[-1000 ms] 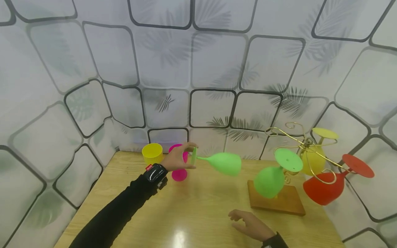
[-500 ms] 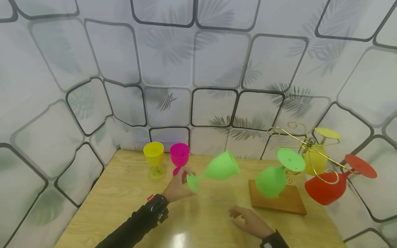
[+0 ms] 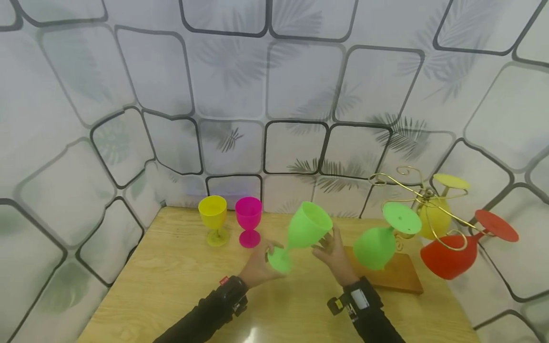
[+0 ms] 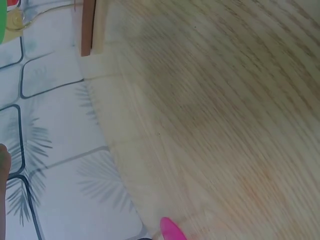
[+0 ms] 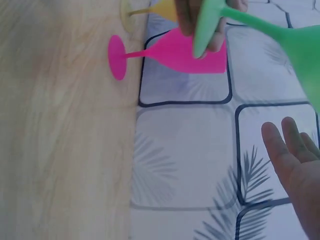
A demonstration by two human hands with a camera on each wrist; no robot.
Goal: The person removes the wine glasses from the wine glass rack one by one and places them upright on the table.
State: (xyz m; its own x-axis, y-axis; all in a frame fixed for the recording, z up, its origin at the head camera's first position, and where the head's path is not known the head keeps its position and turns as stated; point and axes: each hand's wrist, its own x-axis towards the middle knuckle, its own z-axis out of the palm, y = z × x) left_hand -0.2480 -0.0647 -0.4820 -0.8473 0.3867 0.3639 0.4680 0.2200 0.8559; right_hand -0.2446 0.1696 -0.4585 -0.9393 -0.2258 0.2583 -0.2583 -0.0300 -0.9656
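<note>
My left hand (image 3: 257, 267) pinches the foot of a green plastic goblet (image 3: 308, 227), which is tilted above the table with its mouth up and to the right. Beside the goblet's bowl is my right hand (image 3: 336, 259), its fingers spread. In the right wrist view those right-hand fingers (image 5: 274, 147) look extended and apart from the green bowl (image 5: 306, 55). Behind the left hand, a pink goblet (image 3: 249, 216) and a yellow goblet (image 3: 213, 213) stand upright. The left wrist view shows mostly tabletop, with the left hand's grip out of sight.
At the right stands a gold wire rack (image 3: 429, 194) on a wooden base (image 3: 396, 275). Hanging upside down from it are a green goblet (image 3: 374, 250), a red goblet (image 3: 448, 257) and a yellow goblet (image 3: 434, 223). A patterned backdrop (image 3: 296, 147) rises behind the wooden table (image 3: 171, 257).
The left hand has brought the green goblet nearer and turned it from lying sideways to tilted, mouth upward. My right hand has risen from the table's front toward the bowl.
</note>
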